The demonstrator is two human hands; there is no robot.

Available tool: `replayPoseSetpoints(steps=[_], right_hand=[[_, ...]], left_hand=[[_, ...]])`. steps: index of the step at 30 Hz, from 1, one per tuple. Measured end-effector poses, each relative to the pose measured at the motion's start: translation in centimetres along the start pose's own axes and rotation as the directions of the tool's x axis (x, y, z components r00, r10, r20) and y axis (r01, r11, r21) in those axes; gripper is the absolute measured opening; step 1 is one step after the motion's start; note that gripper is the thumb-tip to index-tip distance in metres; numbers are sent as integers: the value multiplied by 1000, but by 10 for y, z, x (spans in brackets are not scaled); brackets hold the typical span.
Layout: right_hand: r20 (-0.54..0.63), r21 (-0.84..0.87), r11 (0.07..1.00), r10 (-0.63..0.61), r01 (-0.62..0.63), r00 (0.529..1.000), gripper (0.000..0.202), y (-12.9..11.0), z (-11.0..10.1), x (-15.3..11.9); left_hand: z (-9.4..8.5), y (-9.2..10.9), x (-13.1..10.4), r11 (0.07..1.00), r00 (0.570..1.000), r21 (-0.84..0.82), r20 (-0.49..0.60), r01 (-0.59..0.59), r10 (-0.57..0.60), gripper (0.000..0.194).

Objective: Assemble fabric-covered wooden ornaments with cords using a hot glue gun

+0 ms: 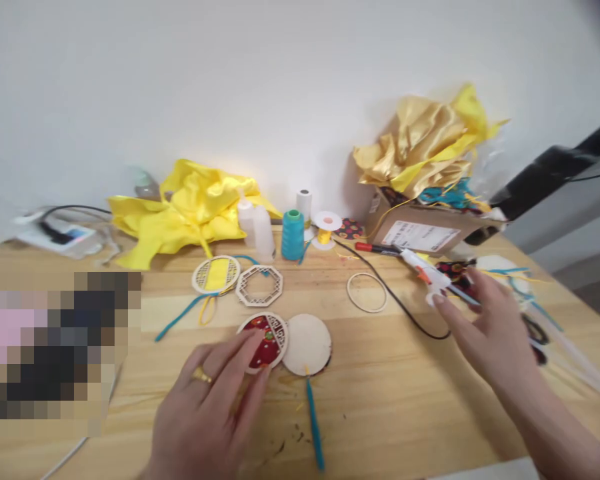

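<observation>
My left hand (pixel 207 403) pinches the edge of a round ornament with a red patterned face and a pale fretwork rim (pixel 275 333), tilted just above the table. Touching or overlapping its right side is a plain pale disc (pixel 307 343), with a teal cord (pixel 315 427) running down from its lower edge. To the right, my right hand (pixel 495 337) has its thumb and fingers on both sides of a white glue gun's handle; the glue gun (pixel 425 269) points up and left. Part of the handle is hidden by the fingers.
Behind lie an octagonal wooden frame (pixel 260 285), a round fretwork piece (pixel 216 275) and a thin ring (pixel 367 292). Teal thread (pixel 293 237), white bottles (pixel 263 233) and yellow fabric (pixel 190 213) stand along the wall. A cardboard box (pixel 415 227) holds fabric; a black cable (pixel 405 310) crosses the table.
</observation>
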State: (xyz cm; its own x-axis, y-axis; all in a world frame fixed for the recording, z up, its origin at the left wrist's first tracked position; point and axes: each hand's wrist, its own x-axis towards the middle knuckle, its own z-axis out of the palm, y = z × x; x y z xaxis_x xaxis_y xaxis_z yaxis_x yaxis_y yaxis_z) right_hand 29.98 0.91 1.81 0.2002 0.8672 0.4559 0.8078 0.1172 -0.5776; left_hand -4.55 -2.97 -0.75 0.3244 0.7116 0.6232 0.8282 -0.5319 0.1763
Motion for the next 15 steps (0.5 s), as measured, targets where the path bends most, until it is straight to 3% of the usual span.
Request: replayPoseSetpoints(steps=[1,2,5,8,12,15], right_hand=[[-37,-92,996,-5,2,999,45,-10,3,-4],[15,-93,994,-52,53,999,46,-21,8,-9],[172,38,975,-223,220,960,29,-55,27,-20],[298,146,954,-295,262,908,21,-78,47,-22],[450,211,947,-314,242,836,22,-85,69,-12],[423,272,941,-306,203,853,23,-82,82,-7]], left_hand=[[-3,-2,3,999,999,31,10,42,-43,41],[-6,-5,6,994,995,68,49,85,-88,43],[-14,-14,7,966,954,137,179,217,-240,55],[-19,-21,6,956,923,124,256,264,-288,69],[-21,-22,7,951,892,58,332,305,-306,79],[-16,-18,10,950,873,58,381,306,-304,84]])
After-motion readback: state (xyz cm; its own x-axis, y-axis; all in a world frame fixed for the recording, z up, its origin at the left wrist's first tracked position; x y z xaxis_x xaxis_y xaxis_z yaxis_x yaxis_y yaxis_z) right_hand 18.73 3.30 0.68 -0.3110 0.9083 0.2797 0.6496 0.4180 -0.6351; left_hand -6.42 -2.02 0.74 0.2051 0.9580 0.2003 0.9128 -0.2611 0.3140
